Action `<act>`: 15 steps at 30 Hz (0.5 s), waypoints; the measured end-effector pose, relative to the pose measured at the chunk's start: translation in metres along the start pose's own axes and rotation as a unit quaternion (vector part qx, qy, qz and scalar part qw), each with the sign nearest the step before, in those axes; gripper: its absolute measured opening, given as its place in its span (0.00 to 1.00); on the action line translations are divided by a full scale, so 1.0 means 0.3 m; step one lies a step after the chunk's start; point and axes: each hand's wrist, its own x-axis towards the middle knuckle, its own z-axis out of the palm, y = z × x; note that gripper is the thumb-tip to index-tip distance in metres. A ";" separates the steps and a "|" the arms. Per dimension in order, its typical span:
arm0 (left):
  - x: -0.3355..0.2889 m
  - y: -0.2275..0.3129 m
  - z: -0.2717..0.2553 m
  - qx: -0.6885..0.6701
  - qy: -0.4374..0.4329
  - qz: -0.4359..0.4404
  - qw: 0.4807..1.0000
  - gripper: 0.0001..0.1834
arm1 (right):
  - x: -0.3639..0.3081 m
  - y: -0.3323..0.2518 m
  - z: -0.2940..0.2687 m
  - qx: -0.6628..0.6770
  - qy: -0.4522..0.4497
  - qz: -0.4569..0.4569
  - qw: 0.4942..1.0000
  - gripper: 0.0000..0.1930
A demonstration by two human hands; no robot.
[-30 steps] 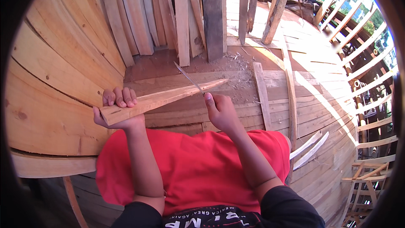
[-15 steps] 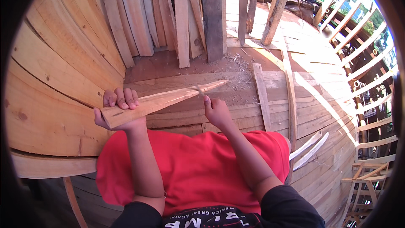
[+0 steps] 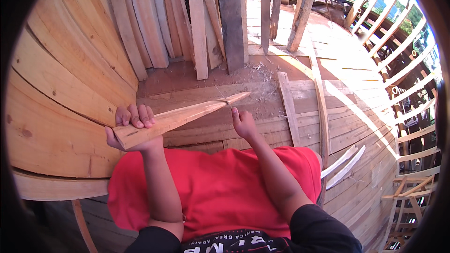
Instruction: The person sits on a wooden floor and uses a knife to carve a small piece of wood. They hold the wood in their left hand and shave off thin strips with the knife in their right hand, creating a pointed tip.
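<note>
Wedge (image 3: 180, 118) in left hand (image 3: 131, 131)

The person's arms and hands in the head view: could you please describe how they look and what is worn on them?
Both forearms are bare, with dark sleeves ending near the elbows at the lower edge. The left hand and right hand wear no gloves; no rings or watch are visible. A red cloth lies beneath the arms.

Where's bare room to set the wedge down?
Free: the reddish planking between the leaning boards and the wooden wedge, and the sunlit deck past the upright posts. Crowded: shavings by the dark plank, loose slats right of the right hand.
</note>
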 end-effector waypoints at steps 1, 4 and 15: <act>0.005 0.015 -0.026 0.002 0.020 0.007 1.000 0.24 | 0.013 -0.043 -0.006 -0.011 -0.002 -0.005 1.000 0.31; 0.002 0.059 -0.068 0.010 0.040 0.015 0.999 0.24 | -0.056 -0.267 -0.078 0.015 -0.017 -0.030 0.999 0.31; 0.002 0.050 -0.049 0.007 0.043 0.030 0.999 0.27 | -0.024 -0.196 -0.056 -0.028 0.019 -0.023 0.999 0.30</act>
